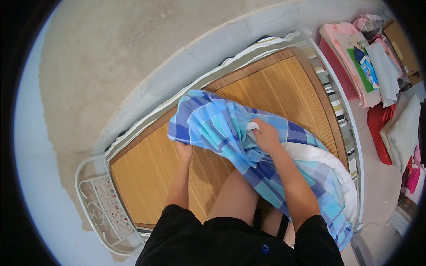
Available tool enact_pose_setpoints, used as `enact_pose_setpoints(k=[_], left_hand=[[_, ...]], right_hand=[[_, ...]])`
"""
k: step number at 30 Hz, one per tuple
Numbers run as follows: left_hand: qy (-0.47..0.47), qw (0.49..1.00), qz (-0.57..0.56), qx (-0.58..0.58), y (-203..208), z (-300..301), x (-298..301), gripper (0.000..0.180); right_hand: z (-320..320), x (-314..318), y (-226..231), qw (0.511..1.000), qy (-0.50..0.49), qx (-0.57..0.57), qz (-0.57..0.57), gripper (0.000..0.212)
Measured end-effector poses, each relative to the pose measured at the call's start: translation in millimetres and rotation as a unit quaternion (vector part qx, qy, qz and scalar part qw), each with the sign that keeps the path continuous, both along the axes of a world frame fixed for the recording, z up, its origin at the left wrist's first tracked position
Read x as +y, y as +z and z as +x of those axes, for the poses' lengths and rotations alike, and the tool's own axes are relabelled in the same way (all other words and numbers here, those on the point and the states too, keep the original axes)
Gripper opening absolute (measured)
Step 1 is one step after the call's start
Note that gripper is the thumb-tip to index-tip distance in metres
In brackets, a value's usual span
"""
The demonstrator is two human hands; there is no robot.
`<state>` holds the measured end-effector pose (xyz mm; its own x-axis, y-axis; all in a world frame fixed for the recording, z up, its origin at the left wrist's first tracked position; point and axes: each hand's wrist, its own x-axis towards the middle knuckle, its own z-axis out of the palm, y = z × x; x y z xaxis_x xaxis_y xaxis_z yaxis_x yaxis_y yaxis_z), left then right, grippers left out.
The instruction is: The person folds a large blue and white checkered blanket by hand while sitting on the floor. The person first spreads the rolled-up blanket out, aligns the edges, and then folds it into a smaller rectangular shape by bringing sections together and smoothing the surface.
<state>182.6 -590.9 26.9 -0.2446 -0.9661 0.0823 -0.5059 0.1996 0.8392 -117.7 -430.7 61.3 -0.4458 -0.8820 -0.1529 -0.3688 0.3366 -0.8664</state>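
Note:
A blue plaid fabric cover [208, 119] lies bunched and raised across the middle of the bed. My right hand [266, 135] is closed around a bit of white cloth [252, 126] and the plaid folds beside it. At the cover's left end, my left hand [184, 151] reaches up under the edge. The plaid drapes over its fingers and hides them, so their grip does not show. White padded bedding [321, 156] curves out beneath my right forearm, lying against the plaid cloth that trails toward the lower right.
Under the cover is a brown slatted bed mat [146, 177]. A white metal headboard [100, 213] stands at the left, and a pale rail [350, 128] edges the right side. The wall [199, 66] runs along the far side. Folded pink bedding [346, 57] and cushions [401, 128] are piled beyond the rail.

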Motion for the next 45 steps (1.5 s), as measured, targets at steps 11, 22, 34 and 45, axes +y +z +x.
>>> enact_pose_setpoints(k=[11, 22, 34, 45], left_hand=[[-0.142, 0.944, -0.248, -0.163, 87, -97, -43, 0.047], [-0.09, 0.908, -0.214, -0.349, 85, -143, -68, 0.037], [-0.207, 0.906, -0.278, -0.243, 34, -117, -107, 0.037], [-0.082, 0.928, 0.002, -0.364, -88, 17, -142, 0.053]], right_hand=[[11, 17, 4, 0.996, 0.085, -0.023, 0.003, 0.023], [-25, -5, -5, 0.945, 0.0, -0.326, -0.04, 0.032], [31, -66, -10, 0.955, 0.076, 0.285, 0.022, 0.096], [17, -90, -61, 0.96, 0.046, 0.275, -0.027, 0.075]])
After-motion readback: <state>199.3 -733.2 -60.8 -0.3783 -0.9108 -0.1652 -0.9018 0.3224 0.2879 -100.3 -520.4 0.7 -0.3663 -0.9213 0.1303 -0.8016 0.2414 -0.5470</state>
